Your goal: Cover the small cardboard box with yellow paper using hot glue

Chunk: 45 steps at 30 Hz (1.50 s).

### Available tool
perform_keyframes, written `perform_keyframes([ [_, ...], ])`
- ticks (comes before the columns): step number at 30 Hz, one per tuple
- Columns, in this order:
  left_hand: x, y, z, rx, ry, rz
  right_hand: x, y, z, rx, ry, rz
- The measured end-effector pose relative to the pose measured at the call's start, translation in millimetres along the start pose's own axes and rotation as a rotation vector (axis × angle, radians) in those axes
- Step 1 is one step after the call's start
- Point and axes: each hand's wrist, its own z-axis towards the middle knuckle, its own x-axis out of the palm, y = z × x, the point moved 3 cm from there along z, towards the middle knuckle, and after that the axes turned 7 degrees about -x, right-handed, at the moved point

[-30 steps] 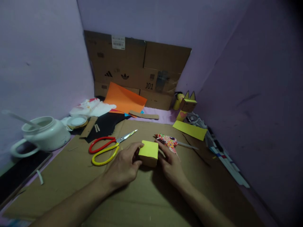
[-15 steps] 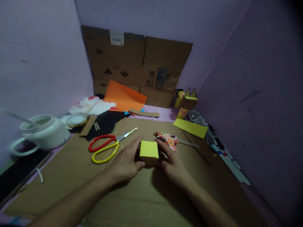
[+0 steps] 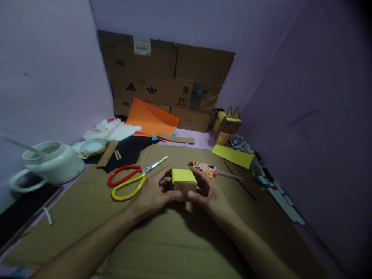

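A small cardboard box (image 3: pixel 184 182) with a yellow paper top and a bare brown front is held between my two hands, just above the cardboard sheet. My left hand (image 3: pixel 158 192) grips its left side, thumb on the front face. On the right side, my right hand (image 3: pixel 209 193) grips it the same way, its thumb near the lower front corner. Scissors (image 3: pixel 138 174) with one red and one yellow handle lie to the left, blades partly apart. Just beyond my right hand lies a floral-patterned glue gun (image 3: pixel 205 169), partly covered by my fingers.
A white pot (image 3: pixel 54 162) with a stick in it stands at left beside a dark phone-like slab (image 3: pixel 26 213). Orange paper (image 3: pixel 154 118) lies at the back. A cardboard animal figure (image 3: pixel 231 126), a yellow strip (image 3: pixel 233 155) and several markers (image 3: pixel 279 193) line the right.
The box has been lifted and tipped toward me, so more of its brown front shows. Both thumbs have moved onto that front face.
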Motion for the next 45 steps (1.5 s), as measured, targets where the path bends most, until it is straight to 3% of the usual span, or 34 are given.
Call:
perform_keyframes([
  [7, 0.7, 0.1, 3.1, 0.113, -0.148, 0.42, -8.3, -23.6, 3.0, -0.203, -0.011, -0.506],
  [14, -3.8, 9.1, 5.0, -0.052, -0.033, 0.236, -7.7, -23.9, 3.8, -0.161, 0.042, -0.584],
  [20, -6.5, 4.8, 2.6, -0.026, 0.027, 0.222, -6.1, -18.6, 0.9, -0.122, 0.08, -0.449],
  [24, -4.0, -0.4, 3.1, -0.013, 0.025, 0.285, -5.1, -17.4, 2.7, -0.107, 0.018, -0.454],
  [28, -4.4, -7.2, 4.5, -0.001, 0.031, 0.141, -3.5, -13.8, 5.9, -0.091, 0.007, -0.304],
  [34, -7.4, -12.7, -0.2, -0.141, 0.055, 0.02, -8.4, -12.6, 4.3, 0.118, 0.014, -0.198],
  [37, -5.5, -12.0, -2.1, -0.123, 0.106, 0.022, -9.1, -11.7, 3.2, 0.13, -0.012, -0.196],
  [45, -9.9, -1.2, 1.1, -0.186, 0.045, -0.146, -3.2, -2.9, 1.4, 0.123, -0.036, -0.109],
])
